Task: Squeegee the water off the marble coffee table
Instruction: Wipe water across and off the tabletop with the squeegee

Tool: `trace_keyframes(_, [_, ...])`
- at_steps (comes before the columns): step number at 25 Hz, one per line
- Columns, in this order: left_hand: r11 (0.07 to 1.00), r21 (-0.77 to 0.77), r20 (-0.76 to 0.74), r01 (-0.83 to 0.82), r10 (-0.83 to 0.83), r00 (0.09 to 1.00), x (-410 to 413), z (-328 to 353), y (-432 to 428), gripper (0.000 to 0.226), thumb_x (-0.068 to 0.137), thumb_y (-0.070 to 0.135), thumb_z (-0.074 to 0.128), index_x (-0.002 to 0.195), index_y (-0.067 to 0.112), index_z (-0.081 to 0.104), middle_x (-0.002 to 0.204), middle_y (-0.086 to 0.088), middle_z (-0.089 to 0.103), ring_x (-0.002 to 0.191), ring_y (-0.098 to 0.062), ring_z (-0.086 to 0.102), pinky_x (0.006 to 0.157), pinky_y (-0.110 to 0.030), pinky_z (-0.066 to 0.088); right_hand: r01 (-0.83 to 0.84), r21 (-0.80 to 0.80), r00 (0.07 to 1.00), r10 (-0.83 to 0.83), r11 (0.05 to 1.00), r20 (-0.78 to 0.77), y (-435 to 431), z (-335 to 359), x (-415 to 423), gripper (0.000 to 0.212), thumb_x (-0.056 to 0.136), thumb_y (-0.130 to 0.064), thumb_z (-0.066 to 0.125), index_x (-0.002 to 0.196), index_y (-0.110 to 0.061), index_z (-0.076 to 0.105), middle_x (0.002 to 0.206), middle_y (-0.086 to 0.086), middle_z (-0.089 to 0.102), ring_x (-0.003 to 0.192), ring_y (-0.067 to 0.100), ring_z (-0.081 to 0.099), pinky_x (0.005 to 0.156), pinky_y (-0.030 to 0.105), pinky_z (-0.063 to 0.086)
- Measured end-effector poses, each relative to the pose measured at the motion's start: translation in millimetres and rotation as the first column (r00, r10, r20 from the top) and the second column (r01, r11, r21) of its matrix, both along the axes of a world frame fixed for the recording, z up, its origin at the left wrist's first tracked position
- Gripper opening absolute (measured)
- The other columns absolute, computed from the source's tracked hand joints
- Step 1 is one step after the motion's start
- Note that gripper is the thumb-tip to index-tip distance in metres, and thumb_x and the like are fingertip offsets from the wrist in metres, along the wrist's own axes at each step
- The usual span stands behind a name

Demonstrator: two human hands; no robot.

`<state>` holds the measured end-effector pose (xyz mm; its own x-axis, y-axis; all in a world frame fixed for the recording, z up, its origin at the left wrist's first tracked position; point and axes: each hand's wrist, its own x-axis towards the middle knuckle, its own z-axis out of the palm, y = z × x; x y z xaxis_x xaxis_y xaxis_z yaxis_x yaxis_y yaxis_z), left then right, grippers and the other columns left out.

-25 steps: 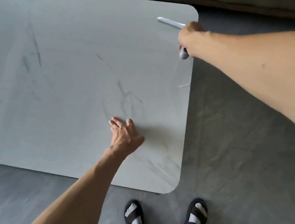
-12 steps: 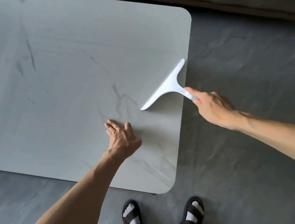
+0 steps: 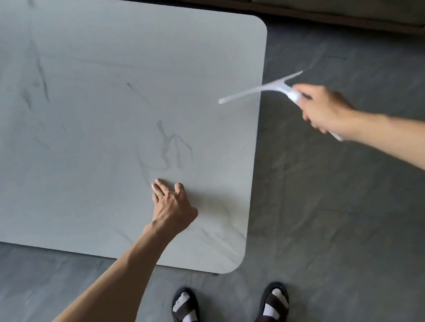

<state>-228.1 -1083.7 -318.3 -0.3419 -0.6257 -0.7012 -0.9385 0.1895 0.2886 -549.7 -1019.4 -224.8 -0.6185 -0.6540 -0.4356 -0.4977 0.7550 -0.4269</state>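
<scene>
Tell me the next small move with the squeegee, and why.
Probably swing the squeegee back over the marble coffee table and set its blade down for another pull toward the edge. The right hand holds it blurred, mostly past the table's right edge, off the surface, while the left hand rests flat on the top.

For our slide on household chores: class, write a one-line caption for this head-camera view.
Right hand swings a white squeegee past the marble coffee table edge; left hand braces on top.
</scene>
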Motion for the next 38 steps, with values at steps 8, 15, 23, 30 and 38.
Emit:
trace_keyframes(8, [0.999, 0.047, 0.001, -0.016, 0.016, 1.0, -0.8, -6.0, -2.3, 0.043, 0.07, 0.009, 0.048, 0.111, -0.002, 0.039, 0.146, -0.048, -0.011, 0.139, -0.058, -0.01, 0.119, -0.055, 0.004, 0.088, 0.011, 0.993, -0.089, 0.996, 0.079, -110.9, -39.8, 49.7, 0.042, 0.095, -0.015, 0.031, 0.133, -0.003, 0.044, 0.121, 0.023, 0.057, 0.091, 0.034, 0.062, 0.081, 0.041, 0.055])
trace_keyframes(15, [1.0, 0.025, -0.001, 0.017, -0.017, 1.0, 4.2, -7.9, 2.6, 0.04, 0.07, 0.009, 0.049, 0.109, 0.0, 0.041, 0.146, -0.046, -0.013, 0.139, -0.058, -0.012, 0.119, -0.054, 0.002, -0.357, -0.01, 0.934, 0.356, 0.934, -0.033, 34.1, -42.3, 91.8, 0.049, 0.095, -0.023, 0.04, 0.14, -0.04, 0.036, 0.115, 0.014, 0.067, 0.097, 0.039, 0.062, 0.067, 0.033, 0.043])
trace_keyframes(23, [0.992, -0.104, -0.016, 0.068, -0.07, 0.997, 17.2, 8.0, 6.3, 0.043, 0.074, 0.008, 0.054, 0.114, -0.003, 0.044, 0.143, -0.034, 0.024, 0.136, -0.046, 0.023, 0.114, -0.046, 0.023, -0.32, 0.316, 0.916, 0.377, 0.893, -0.139, 164.9, 6.2, 25.5, 0.046, 0.093, -0.034, 0.043, 0.134, -0.054, 0.04, 0.118, 0.009, 0.068, 0.1, 0.039, 0.063, 0.078, 0.041, 0.052])
trace_keyframes(30, [0.98, -0.196, 0.077, 0.043, -0.028, 0.997, 78.8, 12.9, 41.1, 0.036, 0.076, 0.012, 0.056, 0.107, -0.001, 0.044, 0.128, -0.033, 0.037, 0.121, -0.044, 0.036, 0.105, -0.044, 0.032, 0.136, -0.026, 0.982, -0.131, 0.99, 0.138, 3.3, -6.4, 48.1, 0.021, 0.097, -0.022, 0.03, 0.093, -0.013, 0.048, 0.079, 0.015, 0.056, 0.055, 0.027, 0.051, 0.054, 0.038, 0.048])
trace_keyframes(38, [1.0, 0.006, 0.072, -0.012, 0.011, 0.997, 96.2, 10.1, 32.3, 0.04, 0.073, 0.001, 0.047, 0.113, -0.004, 0.042, 0.143, -0.044, 0.014, 0.139, -0.054, 0.015, 0.111, -0.05, 0.03, -0.159, 0.041, 0.985, 0.155, 0.986, 0.081, -17.5, -37.2, 169.6, 0.043, 0.096, -0.022, 0.035, 0.139, -0.021, 0.041, 0.126, 0.017, 0.057, 0.106, 0.036, 0.059, 0.081, 0.041, 0.05])
